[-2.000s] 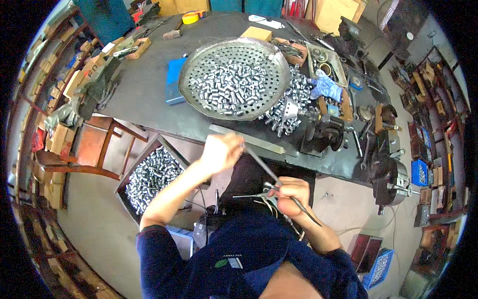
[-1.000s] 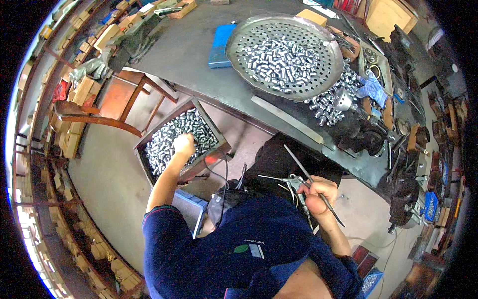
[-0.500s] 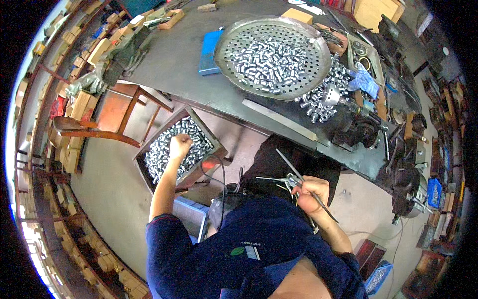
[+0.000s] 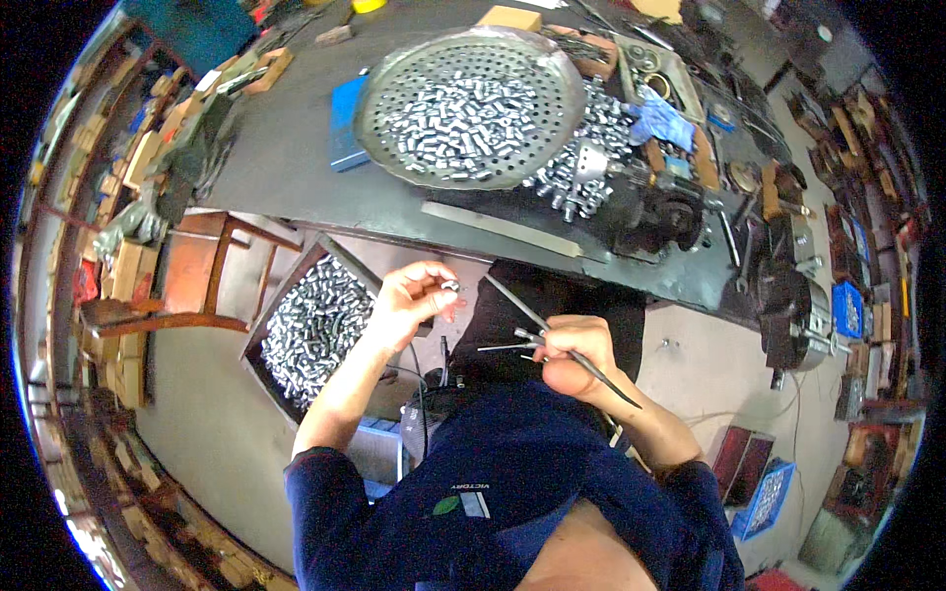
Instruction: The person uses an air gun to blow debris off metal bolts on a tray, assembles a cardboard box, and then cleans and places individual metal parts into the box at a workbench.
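My left hand (image 4: 406, 305) pinches a small shiny metal sleeve (image 4: 450, 286) between thumb and fingertips, just right of the wooden box. My right hand (image 4: 576, 347), over my lap, is closed around a long slim dark file (image 4: 515, 304) that slants up to the left. From the same fist juts a second metal tool (image 4: 505, 347) with a thin rod; its grip is hidden by my fingers. The wooden box (image 4: 258, 333) at my left holds a heap of small metal sleeves (image 4: 313, 330). A perforated round metal pan (image 4: 370, 123) on the bench carries more of them.
The dark workbench (image 4: 286, 182) stretches across the far side, with a flat metal bar (image 4: 503, 229) near its edge. Loose metal parts (image 4: 576, 182), a blue glove (image 4: 662, 118) and a vise-like fixture (image 4: 660, 222) are right of the pan. A wooden chair (image 4: 192, 276) stands left.
My left hand has lifted out of the wooden box and moved right, now with a sleeve at its fingertips. My right hand keeps its tools. The whole view has shifted somewhat.
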### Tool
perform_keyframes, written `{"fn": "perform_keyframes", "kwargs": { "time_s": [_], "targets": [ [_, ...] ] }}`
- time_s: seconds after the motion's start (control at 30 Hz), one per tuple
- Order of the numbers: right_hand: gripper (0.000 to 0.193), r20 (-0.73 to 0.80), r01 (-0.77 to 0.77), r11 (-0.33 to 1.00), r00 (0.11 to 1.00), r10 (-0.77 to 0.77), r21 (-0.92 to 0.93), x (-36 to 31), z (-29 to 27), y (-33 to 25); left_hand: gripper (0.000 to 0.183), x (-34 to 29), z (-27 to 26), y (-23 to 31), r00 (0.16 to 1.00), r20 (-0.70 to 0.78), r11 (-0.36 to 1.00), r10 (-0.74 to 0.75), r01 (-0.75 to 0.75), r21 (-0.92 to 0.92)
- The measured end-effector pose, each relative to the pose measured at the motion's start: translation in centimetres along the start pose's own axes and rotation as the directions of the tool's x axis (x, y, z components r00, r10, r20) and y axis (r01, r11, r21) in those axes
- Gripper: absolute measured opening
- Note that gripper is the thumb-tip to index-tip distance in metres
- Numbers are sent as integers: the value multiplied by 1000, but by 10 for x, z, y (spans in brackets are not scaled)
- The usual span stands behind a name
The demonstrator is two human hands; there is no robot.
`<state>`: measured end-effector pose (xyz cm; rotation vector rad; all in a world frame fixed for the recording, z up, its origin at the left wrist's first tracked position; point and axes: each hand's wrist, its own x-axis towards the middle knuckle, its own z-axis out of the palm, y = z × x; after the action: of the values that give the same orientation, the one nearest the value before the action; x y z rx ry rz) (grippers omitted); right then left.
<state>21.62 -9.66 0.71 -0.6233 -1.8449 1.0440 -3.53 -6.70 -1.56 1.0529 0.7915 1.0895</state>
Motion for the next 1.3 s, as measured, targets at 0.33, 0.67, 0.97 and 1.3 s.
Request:
{"fn": "perform_keyframes", "kwargs": {
  "time_s": [0.33,0.67,0.97,1.3],
  "targets": [
    [33,72,48,983,997,-35,-179,11,-4,0,26,-1,52,22,934,304,716,189,-343,608],
    [37,-38,13,988,999,-19,-151,3,5,9,24,1,68,30,734,593,93,330,-651,754],
    [43,-103,-41,999,994,42,13,4,9,17,20,6,59,13,964,249,994,-94,78,72],
    [45,32,125,992,992,-125,18,6,-10,-29,19,20,30,19,883,72,380,464,-272,884]
  ]
}}
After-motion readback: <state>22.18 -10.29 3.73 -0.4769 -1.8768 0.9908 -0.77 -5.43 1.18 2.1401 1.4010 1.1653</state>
